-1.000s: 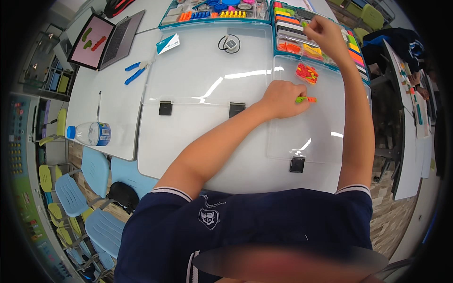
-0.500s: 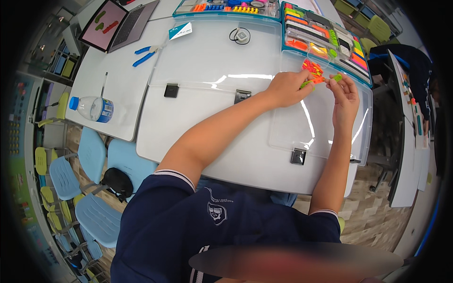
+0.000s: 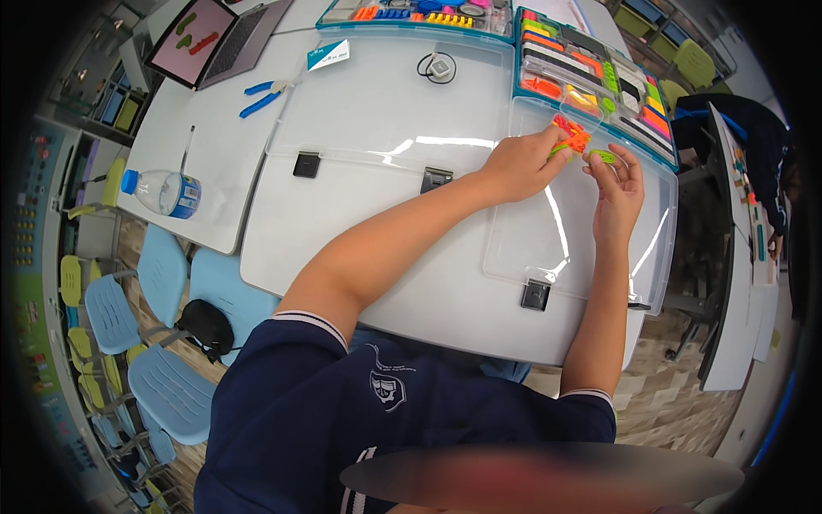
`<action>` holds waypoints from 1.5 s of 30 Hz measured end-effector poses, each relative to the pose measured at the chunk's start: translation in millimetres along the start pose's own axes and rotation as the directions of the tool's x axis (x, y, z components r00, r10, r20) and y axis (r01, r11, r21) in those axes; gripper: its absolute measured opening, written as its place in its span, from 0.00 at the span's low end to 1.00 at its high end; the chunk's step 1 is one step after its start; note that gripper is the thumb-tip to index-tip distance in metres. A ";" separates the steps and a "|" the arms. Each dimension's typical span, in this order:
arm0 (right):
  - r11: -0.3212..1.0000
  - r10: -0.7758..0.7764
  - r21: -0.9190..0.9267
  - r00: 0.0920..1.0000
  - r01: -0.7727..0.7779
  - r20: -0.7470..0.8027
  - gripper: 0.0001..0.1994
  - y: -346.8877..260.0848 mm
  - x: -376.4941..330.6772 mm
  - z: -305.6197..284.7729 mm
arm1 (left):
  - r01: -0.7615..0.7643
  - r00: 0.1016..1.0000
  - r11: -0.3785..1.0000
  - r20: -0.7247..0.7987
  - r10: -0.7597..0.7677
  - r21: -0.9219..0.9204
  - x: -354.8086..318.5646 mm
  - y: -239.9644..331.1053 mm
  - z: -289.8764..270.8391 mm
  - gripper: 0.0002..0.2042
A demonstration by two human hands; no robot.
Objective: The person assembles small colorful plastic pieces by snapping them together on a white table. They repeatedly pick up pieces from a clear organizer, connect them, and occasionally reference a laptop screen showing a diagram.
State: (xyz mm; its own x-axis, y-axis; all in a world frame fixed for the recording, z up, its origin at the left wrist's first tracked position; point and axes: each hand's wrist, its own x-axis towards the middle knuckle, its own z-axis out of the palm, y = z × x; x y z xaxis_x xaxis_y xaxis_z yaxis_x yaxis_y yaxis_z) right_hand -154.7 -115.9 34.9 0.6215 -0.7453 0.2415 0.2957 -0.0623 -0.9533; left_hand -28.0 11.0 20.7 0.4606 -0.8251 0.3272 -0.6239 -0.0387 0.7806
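Note:
My left hand (image 3: 524,164) is closed on an orange-red plastic building piece (image 3: 572,130) with small yellow and green parts; its far end shows beyond my fingertips. To the right, my right hand (image 3: 618,184) pinches a small lime-green plastic piece (image 3: 604,157) between thumb and fingers. A narrow gap separates the two pieces. Both hands are above a clear plastic lid (image 3: 505,248) that lies on the white table. My fingers hide part of both pieces, so their exact shapes cannot be made out.
Open teal kits of coloured parts (image 3: 521,73) stand at the far right and far middle. A small grey cabled device (image 3: 440,68), a card (image 3: 329,55), blue-handled pliers (image 3: 259,105), a laptop (image 3: 235,51) and a water bottle (image 3: 163,193) lie leftward. Another person (image 3: 758,141) is at the right.
My right hand has drawn the lime-green piece slightly down and turned it, opening a gap to the orange-red piece. My left hand keeps its grip, nearly still.

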 end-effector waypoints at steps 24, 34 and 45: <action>1.000 0.004 0.025 0.996 -0.006 0.084 0.16 0.6 -2.4 7.2 | 0.060 0.998 0.927 0.022 -0.056 -0.370 2.4 -6.1 -1.8 0.18; 1.000 0.020 -0.007 0.998 -0.020 0.056 0.20 1.9 -3.7 10.2 | 0.056 0.998 0.953 0.013 -0.055 -0.299 1.0 -4.2 -0.4 0.15; 0.998 0.054 -0.038 0.991 -0.049 0.119 0.17 -0.1 -7.0 14.3 | -0.095 0.992 0.977 -0.098 0.077 -0.191 0.7 -5.6 -0.3 0.14</action>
State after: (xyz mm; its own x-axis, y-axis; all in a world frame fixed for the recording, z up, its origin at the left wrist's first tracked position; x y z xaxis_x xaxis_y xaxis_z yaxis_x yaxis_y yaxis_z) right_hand -148.7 -101.2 35.9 0.7185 -0.6631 0.2099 0.2367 -0.0507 -0.9703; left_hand -24.0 10.9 16.7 0.4708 -0.7665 0.4368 -0.5323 0.1481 0.8335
